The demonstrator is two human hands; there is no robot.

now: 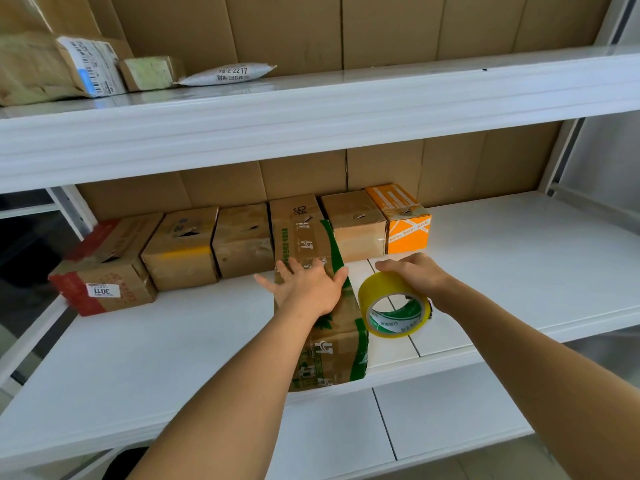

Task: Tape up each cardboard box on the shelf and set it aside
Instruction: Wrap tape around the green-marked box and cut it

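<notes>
A long cardboard box with green print [322,341] lies lengthwise on the middle shelf [173,341], its near end over the front edge. My left hand [308,285] presses flat on its top with fingers spread. My right hand [414,275] grips a roll of yellow tape [394,306] just right of that box, above the shelf. Behind it, a row of several cardboard boxes lines the back: a red-edged box [104,271], brown boxes [183,247], and an orange box [403,220] at the right end.
The upper shelf [311,109] overhangs the row and carries parcels [62,67] and a white mailer bag [228,75] at the left. Cardboard sheets [450,168] line the back wall. A lower shelf [433,420] sits below. Bare shelf surface extends right of the orange box.
</notes>
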